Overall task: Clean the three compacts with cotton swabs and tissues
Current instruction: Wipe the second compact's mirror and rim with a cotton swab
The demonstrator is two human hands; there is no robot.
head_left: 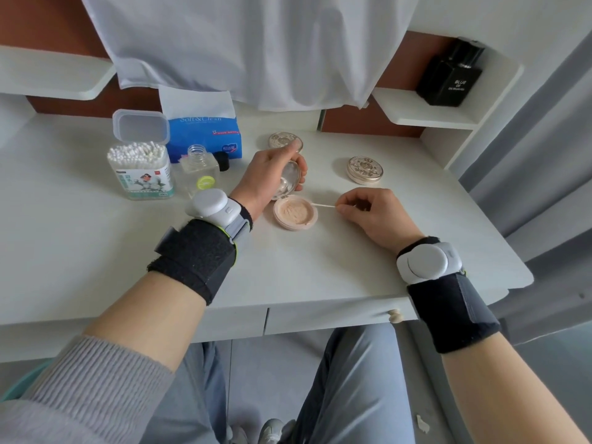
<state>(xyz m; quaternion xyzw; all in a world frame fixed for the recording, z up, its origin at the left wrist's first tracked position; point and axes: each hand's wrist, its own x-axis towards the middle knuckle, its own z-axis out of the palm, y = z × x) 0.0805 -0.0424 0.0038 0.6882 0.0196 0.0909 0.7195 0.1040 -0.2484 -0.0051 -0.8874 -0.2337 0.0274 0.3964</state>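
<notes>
An open compact [294,213] with beige powder lies on the white desk [320,267]. My left hand [269,174] grips its raised mirror lid. My right hand [374,213] pinches a cotton swab [323,205], whose tip touches the right rim of the powder pan. A closed gold compact [365,169] sits to the right. Another closed compact [283,141] lies behind my left hand, partly hidden. A clear box of cotton swabs [141,171] with its lid up stands at the left. Behind it is a blue tissue pack [205,136].
A small clear bottle [200,171] without its cap stands beside the swab box, with a black cap [223,161] next to it. A black perfume bottle [450,75] stands on the right shelf. White cloth [256,43] hangs over the back. The desk's front edge is near my knees.
</notes>
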